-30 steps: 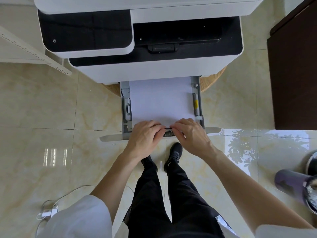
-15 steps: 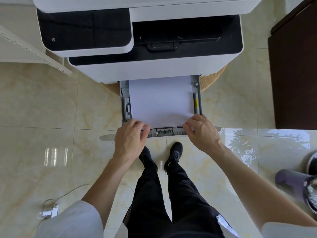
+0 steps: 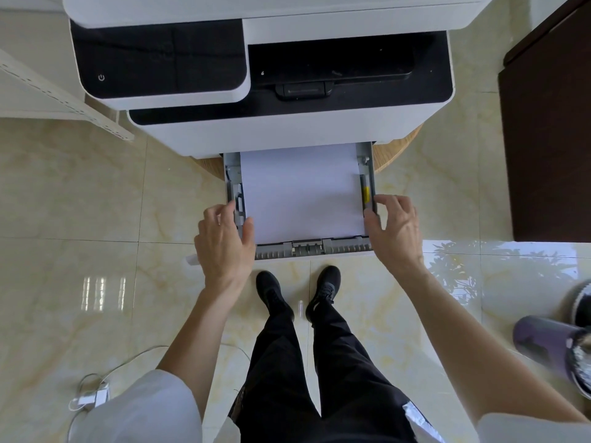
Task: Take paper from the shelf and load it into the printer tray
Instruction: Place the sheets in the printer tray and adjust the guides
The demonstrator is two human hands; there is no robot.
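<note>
A white and black printer (image 3: 287,132) stands in front of me with its grey paper tray (image 3: 307,246) pulled out toward my feet. A flat stack of white paper (image 3: 300,193) lies inside the tray, filling it between the side guides. My left hand (image 3: 224,241) straddles the tray's left wall, thumb inside on the paper's edge, fingers outside. My right hand (image 3: 396,231) sits on the right wall beside the yellow tab (image 3: 367,193), thumb and forefinger on the rail, other fingers spread.
The printer rests on a round wooden stand (image 3: 396,148). A white shelf (image 3: 64,94) is at the left, a dark cabinet (image 3: 550,139) at the right. A purple cylinder (image 3: 540,343) lies on the tiled floor at right, a white cable and adapter (image 3: 92,401) at lower left.
Both hands moved apart from the middle of the tray's front edge, out to its corners and then up onto its left and right walls. The paper stays flat in the tray.
</note>
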